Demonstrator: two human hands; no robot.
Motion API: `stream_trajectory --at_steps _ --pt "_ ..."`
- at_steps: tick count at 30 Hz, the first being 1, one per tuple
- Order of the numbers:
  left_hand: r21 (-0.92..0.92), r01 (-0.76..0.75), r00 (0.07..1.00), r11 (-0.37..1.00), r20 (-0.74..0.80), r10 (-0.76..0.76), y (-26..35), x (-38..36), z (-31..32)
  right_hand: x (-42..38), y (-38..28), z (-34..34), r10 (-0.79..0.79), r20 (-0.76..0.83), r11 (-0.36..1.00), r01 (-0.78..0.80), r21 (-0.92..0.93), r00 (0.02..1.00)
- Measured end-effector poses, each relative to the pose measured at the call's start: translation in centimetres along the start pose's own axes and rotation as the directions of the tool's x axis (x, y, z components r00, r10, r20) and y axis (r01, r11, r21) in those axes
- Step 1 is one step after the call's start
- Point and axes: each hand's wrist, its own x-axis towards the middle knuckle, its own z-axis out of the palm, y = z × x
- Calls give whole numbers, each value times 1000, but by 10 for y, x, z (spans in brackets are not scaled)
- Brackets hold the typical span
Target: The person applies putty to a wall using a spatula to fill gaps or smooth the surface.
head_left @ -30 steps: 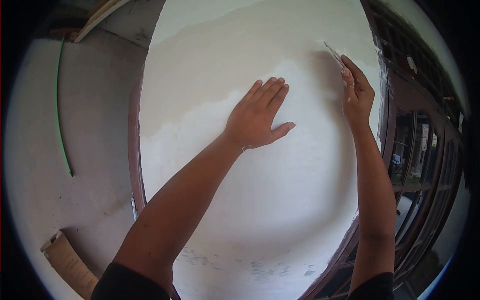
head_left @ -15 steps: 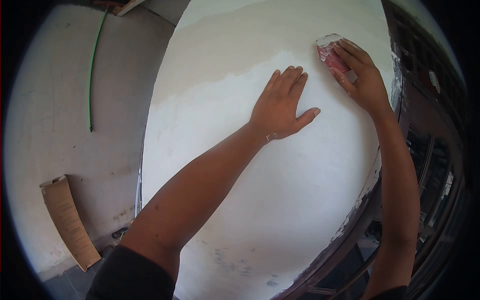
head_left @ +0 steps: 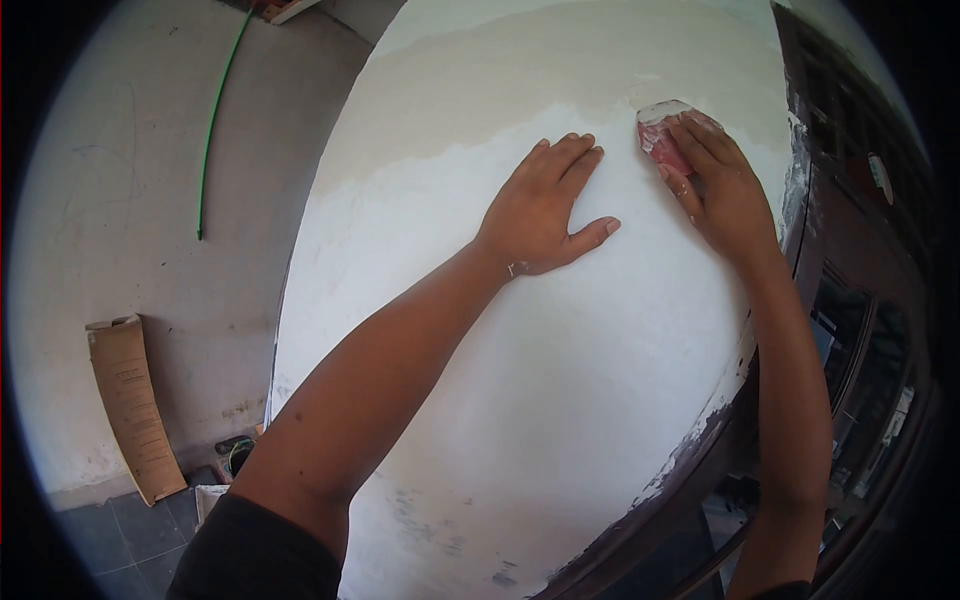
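Since half a second ago, the right hand [head_left: 722,195] is sliding lower on the wall [head_left: 520,400], carrying the pad [head_left: 662,132] down with it, and the left hand [head_left: 543,212] is sitting a little lower and further left.

The left hand is lying flat on the white plaster, its four fingers [head_left: 566,160] pressed together and pointing up, the thumb [head_left: 590,236] sticking out to the right. The right hand is pressing the reddish, dust-caked pad against the wall; its fingers [head_left: 700,150] are lying close together over the pad, whose top edge is showing just beyond the fingertips. The pad is sitting just right of the left fingertips, near the line where white plaster is meeting the darker band above. A dark wooden frame [head_left: 850,300] is running beside the right wrist. Far left, a green hose [head_left: 212,130] is hanging on the grey wall, with cardboard [head_left: 130,405] leaning below.
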Motion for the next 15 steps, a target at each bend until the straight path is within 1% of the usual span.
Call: stream_trajectory --at_steps 4,6,10,12,13,15 --pt "-6 2 1000 1000 0 -2 0 0 -1 12 2 6 -34 -50 999 32 -27 998" --pt "-4 8 1000 1000 7 -8 1 0 -1 25 4 15 -79 -126 997 79 -1 989" --pt "10 8 1000 1000 15 -8 0 0 -2 37 7 21 -83 -105 996 80 -32 991" --pt "9 6 1000 1000 13 -6 0 0 -1 31 10 21 -72 -40 996 70 -48 997" --pt "10 7 1000 1000 10 -7 0 0 -1 25 12 18 -71 -39 996 69 -49 997" --pt "8 9 1000 1000 10 -9 0 -1 0 14 13 10 -122 -61 988 116 -99 991"
